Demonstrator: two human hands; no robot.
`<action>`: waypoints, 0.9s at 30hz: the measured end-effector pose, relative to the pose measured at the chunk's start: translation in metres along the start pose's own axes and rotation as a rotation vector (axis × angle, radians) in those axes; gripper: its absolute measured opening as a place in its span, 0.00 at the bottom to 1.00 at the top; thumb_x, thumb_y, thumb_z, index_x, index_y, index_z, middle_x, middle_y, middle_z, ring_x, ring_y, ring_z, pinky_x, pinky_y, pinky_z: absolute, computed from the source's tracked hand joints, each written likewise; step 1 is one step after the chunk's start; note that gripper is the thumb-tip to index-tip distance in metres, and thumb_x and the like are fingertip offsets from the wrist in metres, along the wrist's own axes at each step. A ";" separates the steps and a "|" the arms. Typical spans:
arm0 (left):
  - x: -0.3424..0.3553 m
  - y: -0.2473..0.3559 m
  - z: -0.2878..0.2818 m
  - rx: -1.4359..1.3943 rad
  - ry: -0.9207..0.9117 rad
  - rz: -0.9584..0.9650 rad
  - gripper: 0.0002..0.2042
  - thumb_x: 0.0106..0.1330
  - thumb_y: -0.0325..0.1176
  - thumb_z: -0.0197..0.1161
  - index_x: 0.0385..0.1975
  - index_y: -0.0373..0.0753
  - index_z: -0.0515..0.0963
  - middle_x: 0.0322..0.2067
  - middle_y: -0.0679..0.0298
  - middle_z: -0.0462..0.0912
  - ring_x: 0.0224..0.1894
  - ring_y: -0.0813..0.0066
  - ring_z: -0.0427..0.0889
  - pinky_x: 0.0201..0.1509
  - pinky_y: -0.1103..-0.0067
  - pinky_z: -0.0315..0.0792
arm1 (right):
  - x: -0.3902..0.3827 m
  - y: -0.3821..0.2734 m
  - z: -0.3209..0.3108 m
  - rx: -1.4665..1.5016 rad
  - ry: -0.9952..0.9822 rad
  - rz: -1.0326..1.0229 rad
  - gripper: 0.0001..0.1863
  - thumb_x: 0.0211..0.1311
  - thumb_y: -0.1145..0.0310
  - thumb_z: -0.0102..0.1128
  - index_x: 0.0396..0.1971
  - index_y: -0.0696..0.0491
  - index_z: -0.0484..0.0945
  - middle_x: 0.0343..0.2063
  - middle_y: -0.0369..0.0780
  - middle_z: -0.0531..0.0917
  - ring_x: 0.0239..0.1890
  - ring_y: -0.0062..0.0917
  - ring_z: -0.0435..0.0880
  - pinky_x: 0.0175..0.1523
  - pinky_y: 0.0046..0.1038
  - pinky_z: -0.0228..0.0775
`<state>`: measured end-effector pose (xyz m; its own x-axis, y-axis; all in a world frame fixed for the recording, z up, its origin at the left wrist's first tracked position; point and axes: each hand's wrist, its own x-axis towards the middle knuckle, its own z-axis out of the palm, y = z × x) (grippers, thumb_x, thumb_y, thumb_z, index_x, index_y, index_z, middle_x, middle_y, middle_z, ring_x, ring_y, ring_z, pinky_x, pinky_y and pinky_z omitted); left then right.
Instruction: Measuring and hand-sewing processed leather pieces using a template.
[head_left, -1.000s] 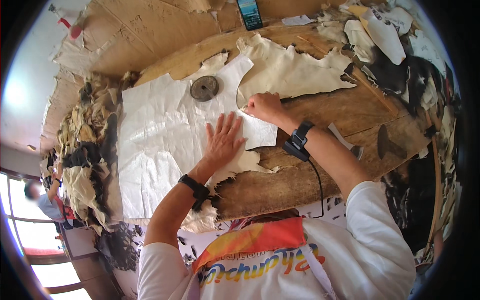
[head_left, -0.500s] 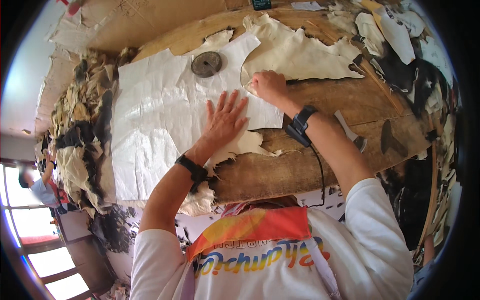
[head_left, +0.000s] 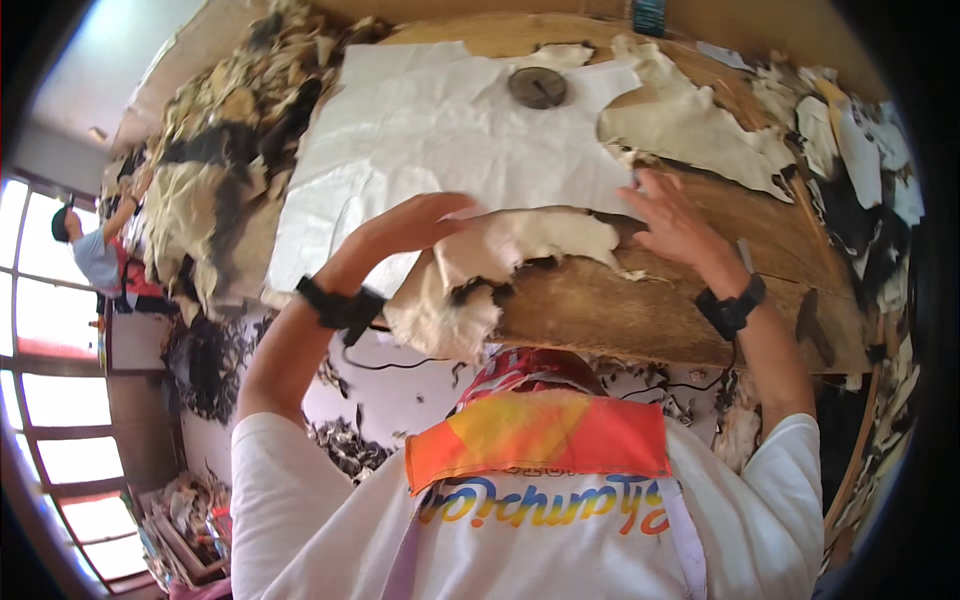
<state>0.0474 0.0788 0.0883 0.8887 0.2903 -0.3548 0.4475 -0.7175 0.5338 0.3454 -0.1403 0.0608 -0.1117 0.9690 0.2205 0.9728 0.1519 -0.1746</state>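
White sheeting [head_left: 440, 130] is overlying hide [head_left: 560, 232], left hand [head_left: 428, 216] appearing by its near edge, grip unclear, right hand [head_left: 678, 220] holding fingers apart.

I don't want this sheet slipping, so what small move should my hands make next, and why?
Probably press your left hand flat on the sheet near its close edge: the disc rests on it only near the far edge, and pale hide sticks out from under the close edge.

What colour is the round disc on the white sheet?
Dark grey-brown: the disc shows best in the head view.
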 end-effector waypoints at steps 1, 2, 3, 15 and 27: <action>-0.031 -0.015 0.001 0.046 0.062 0.061 0.20 0.62 0.31 0.55 0.55 0.37 0.68 0.60 0.55 0.63 0.60 0.58 0.65 0.61 0.70 0.62 | 0.000 -0.002 0.001 0.006 0.000 -0.023 0.29 0.36 0.74 0.66 0.46 0.55 0.73 0.42 0.45 0.70 0.47 0.38 0.68 0.53 0.37 0.58; -0.062 -0.030 0.010 0.094 0.125 0.128 0.21 0.61 0.30 0.56 0.55 0.37 0.68 0.60 0.55 0.64 0.60 0.58 0.65 0.61 0.70 0.62 | 0.002 -0.002 0.001 -0.008 0.011 -0.020 0.27 0.37 0.77 0.63 0.45 0.55 0.73 0.41 0.45 0.70 0.46 0.39 0.68 0.52 0.37 0.59; -0.089 -0.040 0.021 0.123 0.173 0.085 0.21 0.60 0.29 0.58 0.55 0.37 0.68 0.59 0.55 0.64 0.61 0.59 0.64 0.62 0.71 0.61 | 0.004 -0.003 0.002 -0.019 0.022 -0.020 0.25 0.39 0.80 0.60 0.44 0.56 0.74 0.41 0.45 0.70 0.46 0.40 0.68 0.52 0.37 0.59; -0.137 -0.061 0.087 0.081 0.485 -0.034 0.24 0.58 0.33 0.58 0.56 0.41 0.65 0.61 0.62 0.61 0.65 0.57 0.56 0.65 0.56 0.51 | 0.020 -0.014 0.010 -0.070 0.041 0.130 0.14 0.47 0.83 0.51 0.35 0.55 0.76 0.33 0.44 0.73 0.38 0.42 0.71 0.44 0.37 0.63; -0.132 -0.039 0.030 0.239 0.240 -0.135 0.09 0.56 0.26 0.53 0.37 0.37 0.74 0.38 0.53 0.78 0.41 0.60 0.79 0.35 0.72 0.74 | 0.077 0.024 -0.057 0.018 -0.091 0.130 0.05 0.49 0.71 0.56 0.21 0.56 0.72 0.24 0.45 0.75 0.31 0.41 0.74 0.35 0.36 0.65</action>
<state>-0.0907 0.0498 0.0917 0.8338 0.5128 -0.2044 0.5519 -0.7819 0.2898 0.3720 -0.0729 0.1288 -0.0038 0.9943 0.1069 0.9767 0.0266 -0.2131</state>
